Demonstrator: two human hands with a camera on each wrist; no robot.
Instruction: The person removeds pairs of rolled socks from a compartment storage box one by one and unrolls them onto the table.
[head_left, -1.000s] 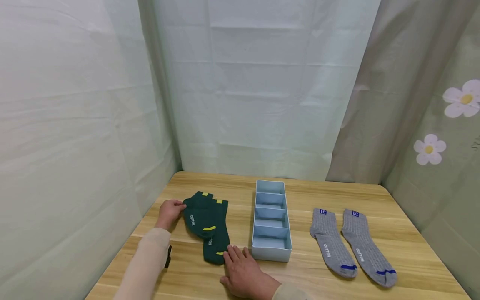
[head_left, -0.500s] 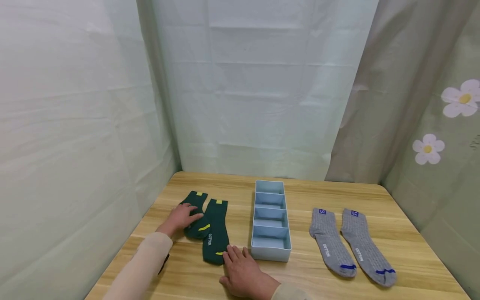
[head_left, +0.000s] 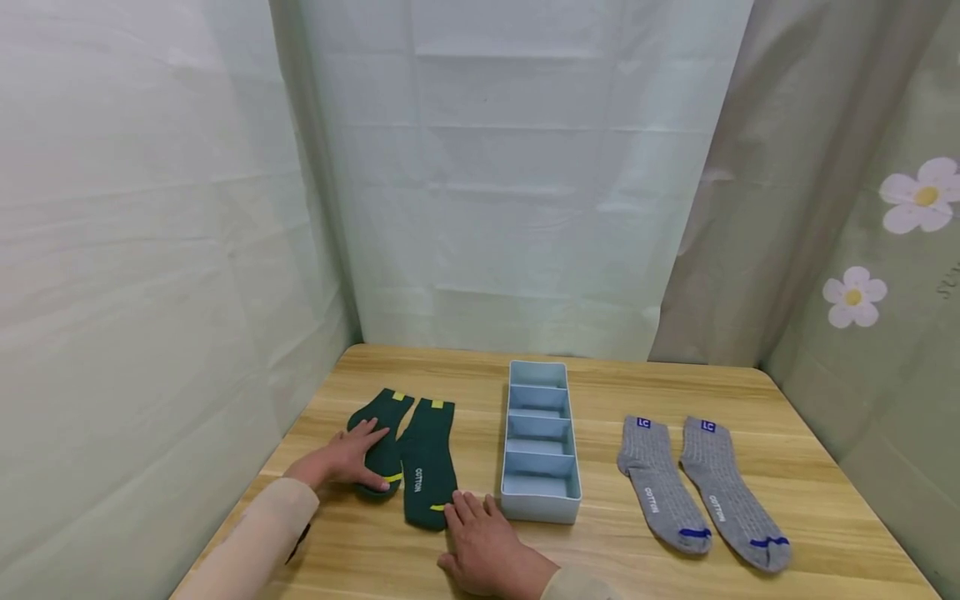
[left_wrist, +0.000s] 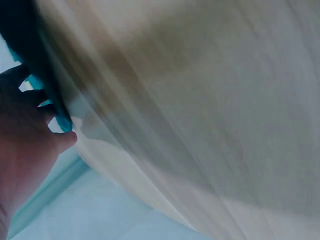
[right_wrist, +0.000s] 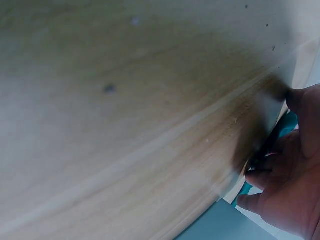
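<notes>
Two dark green socks with yellow marks lie side by side on the left of the table. Spread over the left green sock point(head_left: 384, 456) is my left hand point(head_left: 341, 457), its fingers extended across the fabric and the thumb near the yellow toe stripe. My right hand point(head_left: 483, 542) lies flat with straight fingers, the fingertips at the toe of the right green sock point(head_left: 429, 458). In the left wrist view the left hand point(left_wrist: 30, 125) touches the dark sock at the edge of the picture. The right wrist view catches part of the right hand point(right_wrist: 290, 180) beside green fabric.
A light blue box point(head_left: 541, 508) divided into several compartments stands just right of the green socks. Farther right lie two grey socks, a left one point(head_left: 663, 483) and a right one point(head_left: 731, 492), with blue marks. Pale curtains point(head_left: 487, 183) surround the wooden table point(head_left: 600, 550).
The left green sock, earlier overlapping the right one, has been unfolded and shifted left, so both lie separately. My left hand has moved from its edge onto it. The right hand stays put.
</notes>
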